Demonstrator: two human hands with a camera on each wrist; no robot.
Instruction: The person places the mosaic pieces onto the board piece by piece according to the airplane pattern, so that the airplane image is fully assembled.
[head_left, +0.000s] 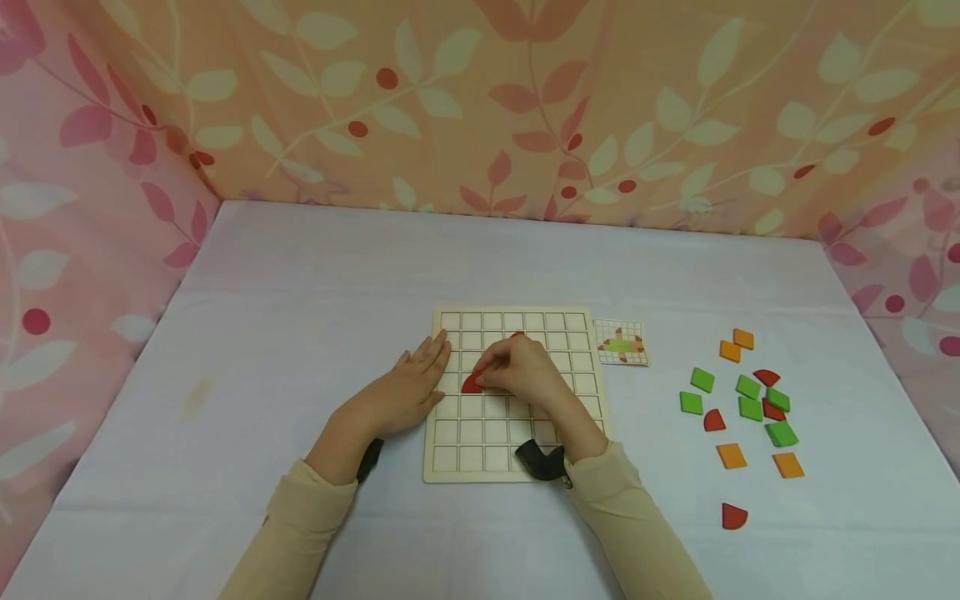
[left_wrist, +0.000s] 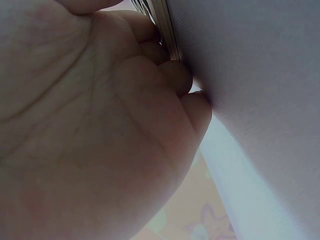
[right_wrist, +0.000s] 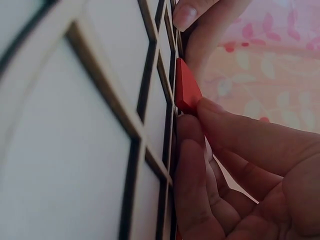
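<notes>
A wooden grid board (head_left: 472,457) lies flat on the white-covered table. My right hand (head_left: 522,372) reaches over it and pinches a red quarter-circle tile (head_left: 471,384) by one corner, at a cell left of the middle. In the right wrist view this tile (right_wrist: 187,89) touches the grid, thumb against its near corner. A second red piece (head_left: 517,334) peeks out above my right hand, mostly hidden. My left hand (head_left: 401,390) rests along the board's left edge with fingers extended. The left wrist view shows its palm (left_wrist: 100,125) and the fingers beside the board's edge.
A small pattern card (head_left: 621,342) lies right of the board. Farther right are scattered green tiles (head_left: 702,380), orange tiles (head_left: 731,456) and red quarter-circle tiles (head_left: 734,517), some overlapping. A floral curtain (head_left: 450,108) stands behind the table.
</notes>
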